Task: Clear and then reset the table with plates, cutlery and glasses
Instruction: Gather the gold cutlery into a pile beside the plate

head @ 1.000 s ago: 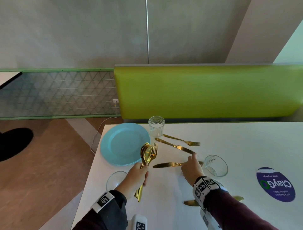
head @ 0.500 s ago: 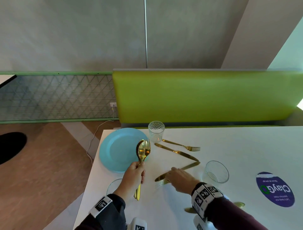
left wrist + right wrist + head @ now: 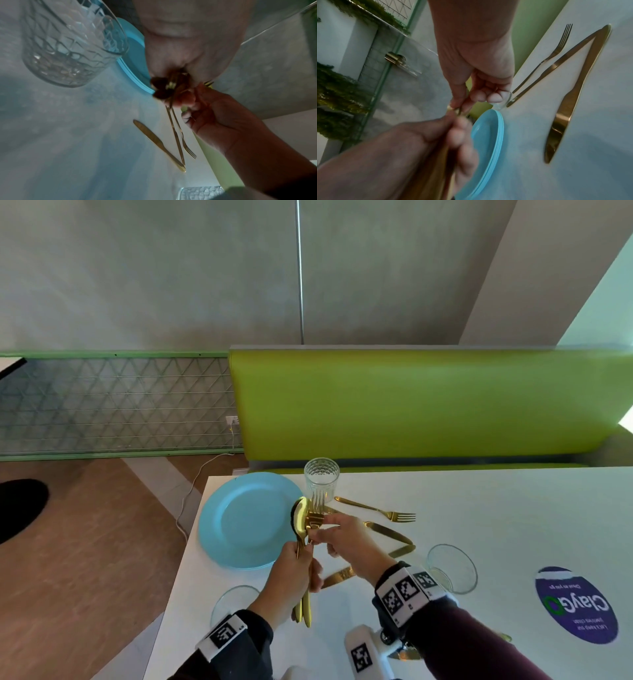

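Head view, taken left to right: an upside-down clear glass [image 3: 233, 599] sits at the near-left edge of the white table [image 3: 496, 508], and beyond it a stack of round pale-blue plates [image 3: 246, 522] lies at the far-left corner. Over the plates' right rim, the left hand [image 3: 291, 580] is curled round a bunch of gold spoons and forks [image 3: 305, 529], heads up and away from the person, handles pointing down through the fist toward the near edge. The right hand [image 3: 346, 537] meets it just to the right, thumb and fingertips pinching a gold fork [image 3: 317, 517] against the bunch just below the heads, its axis running with the others. A ribbed clear tumbler [image 3: 321, 479] stands upright just behind the two hands. Further right, loose on the table, lie a second gold fork [image 3: 376, 510] with tines to the right, then two gold knives [image 3: 394, 537] meeting in a V whose point is to the right and whose nearer arm runs back under the right wrist. I judge the right hand is nearer these, so it should fetch them once the left takes over the fork. A second upturned clear glass [image 3: 452, 568] and a round purple sticker [image 3: 577, 604] lie at the right.
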The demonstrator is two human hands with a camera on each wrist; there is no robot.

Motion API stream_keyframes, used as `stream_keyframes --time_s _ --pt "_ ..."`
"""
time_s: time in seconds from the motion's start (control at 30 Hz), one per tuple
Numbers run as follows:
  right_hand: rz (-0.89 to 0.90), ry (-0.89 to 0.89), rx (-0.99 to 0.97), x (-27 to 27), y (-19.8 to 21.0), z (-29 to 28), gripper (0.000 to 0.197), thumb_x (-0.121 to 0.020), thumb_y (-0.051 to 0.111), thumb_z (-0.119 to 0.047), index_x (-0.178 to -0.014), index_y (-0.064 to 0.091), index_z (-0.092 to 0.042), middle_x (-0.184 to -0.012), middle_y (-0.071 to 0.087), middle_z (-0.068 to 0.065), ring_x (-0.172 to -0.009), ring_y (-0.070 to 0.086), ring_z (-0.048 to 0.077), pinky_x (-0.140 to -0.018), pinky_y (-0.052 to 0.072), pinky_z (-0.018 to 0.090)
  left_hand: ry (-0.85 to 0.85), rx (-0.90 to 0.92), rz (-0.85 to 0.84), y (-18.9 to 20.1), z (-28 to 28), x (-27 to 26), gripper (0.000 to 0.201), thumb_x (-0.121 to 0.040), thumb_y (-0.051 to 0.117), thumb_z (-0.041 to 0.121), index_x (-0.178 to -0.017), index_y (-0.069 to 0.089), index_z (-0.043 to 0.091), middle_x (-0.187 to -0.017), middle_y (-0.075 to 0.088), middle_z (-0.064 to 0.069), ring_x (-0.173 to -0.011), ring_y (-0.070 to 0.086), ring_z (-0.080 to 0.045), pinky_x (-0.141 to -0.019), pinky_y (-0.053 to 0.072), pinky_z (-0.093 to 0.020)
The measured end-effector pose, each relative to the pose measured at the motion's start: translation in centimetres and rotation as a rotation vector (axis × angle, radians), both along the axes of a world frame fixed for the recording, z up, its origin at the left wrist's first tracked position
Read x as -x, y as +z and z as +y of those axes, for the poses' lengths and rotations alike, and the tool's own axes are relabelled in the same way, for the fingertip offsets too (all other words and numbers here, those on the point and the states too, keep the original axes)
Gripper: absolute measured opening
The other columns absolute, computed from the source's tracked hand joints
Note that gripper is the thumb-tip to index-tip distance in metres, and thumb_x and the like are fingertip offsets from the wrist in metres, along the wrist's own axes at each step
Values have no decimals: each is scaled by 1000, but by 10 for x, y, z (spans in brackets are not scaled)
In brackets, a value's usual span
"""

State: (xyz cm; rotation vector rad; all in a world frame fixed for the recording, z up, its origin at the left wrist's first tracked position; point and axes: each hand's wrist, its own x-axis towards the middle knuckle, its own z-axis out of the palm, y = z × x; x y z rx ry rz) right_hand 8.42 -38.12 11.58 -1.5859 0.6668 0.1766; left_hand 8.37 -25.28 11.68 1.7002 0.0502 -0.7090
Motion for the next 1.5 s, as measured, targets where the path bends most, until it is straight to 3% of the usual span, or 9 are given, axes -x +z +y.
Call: stream_keyframes --time_s 0.2,0.37,0.53,0.73,0.8,0.9,1.13,1.33,1.5 --pt "35 116 275 -29 -9 -47 72 -69 76 -49 -127 52 -14 -105 62 4 -87 58 15 -68 45 24 -30 -124 -13 -7 6 -7 19 -100 38 20 -85 45 13 -63 48 -2 -45 37 -11 -43 34 -20" --pt "-9 39 108 -47 -26 -70 55 -78 69 -43 -118 60 -6 -91 66 2 -68 56 14 -61 47 28 116 -102 40 -11 2 -9 19 -99 38 17 -83 44 10 -63 47 -4 -47 37 -13 -44 33 -23" --pt "251 86 787 -64 -46 -85 33 -95 43 -10 -124 52 1 -129 56 14 -120 53 27 -99 41 30 94 -107 25 -14 5 -10 24 -99 37 17 -78 45 10 -61 49 -2 -47 42 -11 -41 38 -18" --pt "348 220 873 -72 -87 -93 31 -95 34 2 -118 49 16 -124 51 33 -100 56 36 -60 35 15 26 -127 -7 -13 14 -7 23 -99 40 22 -80 46 10 -61 49 -1 -48 43 -10 -41 39 -13" --pt "362 175 884 -66 -88 -93 28 -95 38 -3 -117 52 7 -121 54 24 -96 59 26 -74 47 26 -1 -126 -15 -12 17 -7 21 -99 42 22 -82 46 10 -62 49 -2 -49 43 -11 -42 39 -13" --pt "330 282 1039 -60 -86 -93 28 -95 36 -2 -116 51 10 -120 53 27 -110 55 38 -92 47 39 -13 -101 -4 -8 19 -9 20 -98 44 18 -80 46 10 -62 50 -3 -48 44 -11 -41 38 -13" --pt "207 444 1240 -40 -15 -76 27 -92 44 -2 -113 60 -6 -111 63 11 -101 62 25 -79 49 28 43 -34 -39 7 18 -15 19 -98 44 12 -80 49 10 -68 59 -5 -52 58 -10 -48 47 -18" --pt "24 864 1254 1 53 -35 25 -94 50 -15 -109 69 -14 -114 67 3 -105 62 21 -92 50 30 -50 -166 -290 28 15 -19 21 -97 43 29 -95 54 11 -83 64 -1 -82 62 -17 -85 53 -38" --pt "-39 941 1200 37 80 -3 26 -95 48 -18 -110 69 -18 -112 68 -2 -105 61 17 -88 43 24 -259 -278 -325 42 4 7 26 -96 43 27 -106 52 4 -93 62 -10 -85 62 -23 -70 46 -34"
